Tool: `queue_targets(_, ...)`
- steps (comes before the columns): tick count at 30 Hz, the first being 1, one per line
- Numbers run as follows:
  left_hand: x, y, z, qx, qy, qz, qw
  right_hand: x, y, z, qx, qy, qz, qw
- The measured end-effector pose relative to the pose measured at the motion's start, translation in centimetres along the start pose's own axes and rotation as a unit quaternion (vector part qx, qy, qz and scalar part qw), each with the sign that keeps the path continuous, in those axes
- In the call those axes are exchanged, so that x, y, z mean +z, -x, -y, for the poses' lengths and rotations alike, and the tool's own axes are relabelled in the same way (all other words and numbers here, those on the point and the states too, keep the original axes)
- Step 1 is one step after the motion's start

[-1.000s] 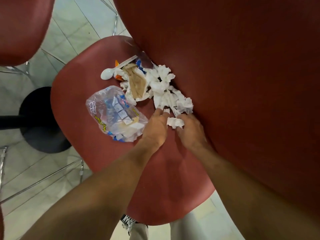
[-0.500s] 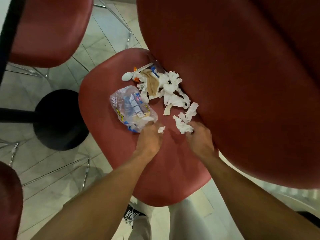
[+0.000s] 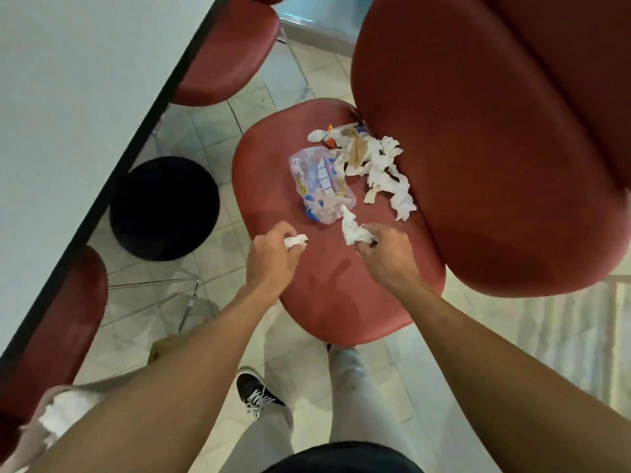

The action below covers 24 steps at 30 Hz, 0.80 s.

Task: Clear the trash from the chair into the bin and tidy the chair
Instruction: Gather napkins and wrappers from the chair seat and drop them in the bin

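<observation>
**Hands over a littered chair seat, each holding tissue**

At the centre of the frame, a red chair (image 3: 327,295) is seen from above, its seat carrying scattered trash and its backrest filling the upper right. Left hand (image 3: 273,257), fingers curled, grips a small wad of white tissue (image 3: 295,241) just above the seat's left edge. Right hand (image 3: 386,257) pinches a larger crumpled tissue (image 3: 353,228) between fingers and thumb; the upper tip of this tissue reaches the lower edge of a clear plastic wrapper (image 3: 321,187) with blue and yellow print, which lies flat on the seat near mid-frame. To the wrapper's right, a loose trail of torn white tissues (image 3: 389,179) runs along the base of the backrest. Above these, toward the back of the seat, lie a brown napkin (image 3: 355,153), a white plastic spoon (image 3: 319,134) and small orange and blue scraps too small to identify. Left of the chair, a round black bin (image 3: 164,208) stands on the tiled floor, partly beneath the dark edge of a white table (image 3: 68,97) occupying the upper left. Further red chairs (image 3: 232,52) appear at the top and at the lower left. Both forearms enter from the lower edge, above light trousers and one black shoe (image 3: 256,392) with white laces.
</observation>
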<state>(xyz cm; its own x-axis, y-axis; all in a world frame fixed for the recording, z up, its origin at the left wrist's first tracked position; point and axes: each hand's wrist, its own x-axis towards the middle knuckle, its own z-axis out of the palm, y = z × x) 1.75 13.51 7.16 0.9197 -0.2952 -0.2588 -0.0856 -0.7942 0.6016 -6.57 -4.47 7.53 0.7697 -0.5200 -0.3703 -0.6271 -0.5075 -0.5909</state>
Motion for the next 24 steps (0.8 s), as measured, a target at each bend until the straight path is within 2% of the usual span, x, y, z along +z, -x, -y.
queue_targets(10, -8.8, 9.1, 9.5, -0.101, 0.089, -0.06, 0.989, 8.2, 9.3, 8.8, -0.089, -0.002, 0.078, 0.993)
queue_targets(19, -14.7, 17.1, 20.2, -0.178, 0.093, -0.142, 0.969, 17.8, 16.4, 16.7, -0.157, 0.036, 0.19, 0.968)
queue_targets(24, -16.9, 22.1, 26.0, -0.246, 0.097, -0.192, 0.945, 23.7, 20.7, 19.9, -0.194, 0.053, 0.243, 0.949)
